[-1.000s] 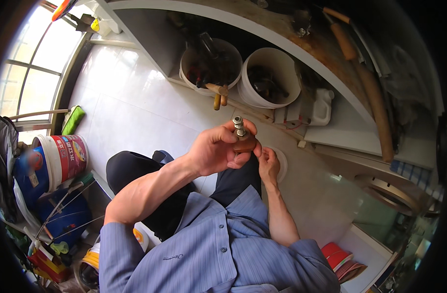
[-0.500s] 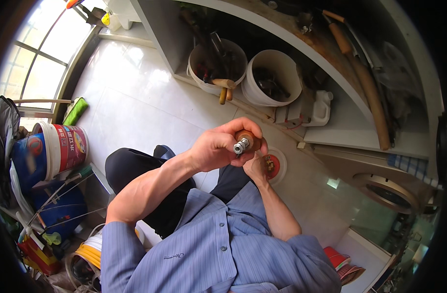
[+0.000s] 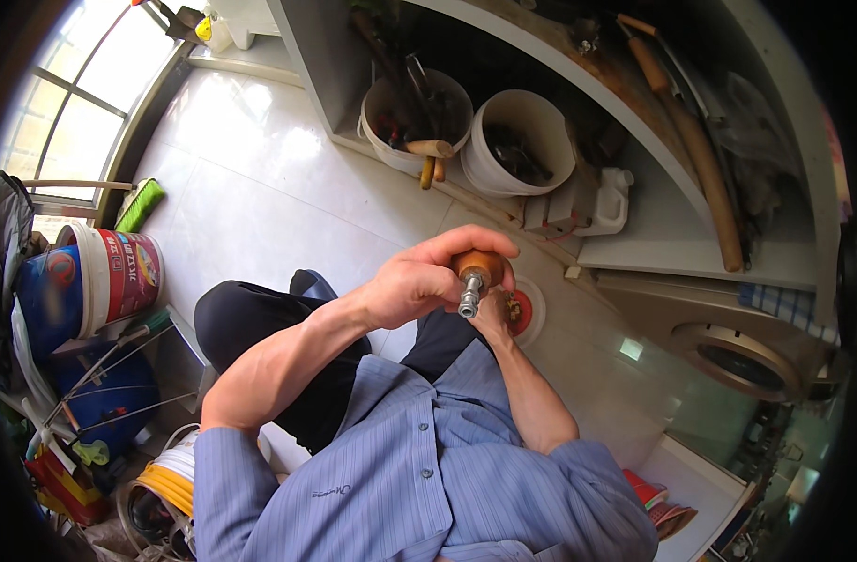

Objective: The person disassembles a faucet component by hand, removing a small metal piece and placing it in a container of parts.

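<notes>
Honestly, with the left hand's grip wrapped round the brown knob just left of the red dish, hold fingertips clear of the metal stem; the right hand's grip, beside that dish, is too hidden to call.

Room layout, daylit interior.
Gridded window at far left; daylight reflects from the pale tiled floor. Grey open shelving spans the far right. A beige round-doored appliance stands nearer, at right.
</notes>
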`<act>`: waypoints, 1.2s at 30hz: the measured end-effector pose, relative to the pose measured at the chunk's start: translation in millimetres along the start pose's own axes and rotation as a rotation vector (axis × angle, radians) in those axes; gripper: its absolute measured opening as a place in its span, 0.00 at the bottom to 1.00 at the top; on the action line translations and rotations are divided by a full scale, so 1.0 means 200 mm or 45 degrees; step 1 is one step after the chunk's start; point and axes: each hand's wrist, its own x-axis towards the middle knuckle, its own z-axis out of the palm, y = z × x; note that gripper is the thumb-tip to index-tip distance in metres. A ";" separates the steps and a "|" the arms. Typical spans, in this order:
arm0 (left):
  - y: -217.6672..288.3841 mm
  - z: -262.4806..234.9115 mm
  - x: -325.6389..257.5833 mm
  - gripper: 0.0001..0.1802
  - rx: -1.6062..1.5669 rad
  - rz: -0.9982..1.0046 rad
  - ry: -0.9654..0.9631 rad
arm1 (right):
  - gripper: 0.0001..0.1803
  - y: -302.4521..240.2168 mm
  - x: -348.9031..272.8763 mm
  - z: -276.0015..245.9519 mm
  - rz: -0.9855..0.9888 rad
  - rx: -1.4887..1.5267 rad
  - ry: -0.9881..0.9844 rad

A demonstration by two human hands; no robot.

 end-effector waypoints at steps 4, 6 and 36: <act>-0.02 -0.02 -0.01 0.38 0.109 0.022 -0.023 | 0.13 -0.04 -0.01 -0.03 -0.031 0.012 -0.019; -0.02 -0.02 -0.02 0.37 0.149 0.017 0.006 | 0.14 -0.08 -0.02 -0.05 -0.010 0.017 -0.009; -0.05 -0.09 0.06 0.21 0.160 -0.216 0.233 | 0.13 -0.07 0.17 -0.31 0.052 0.338 0.131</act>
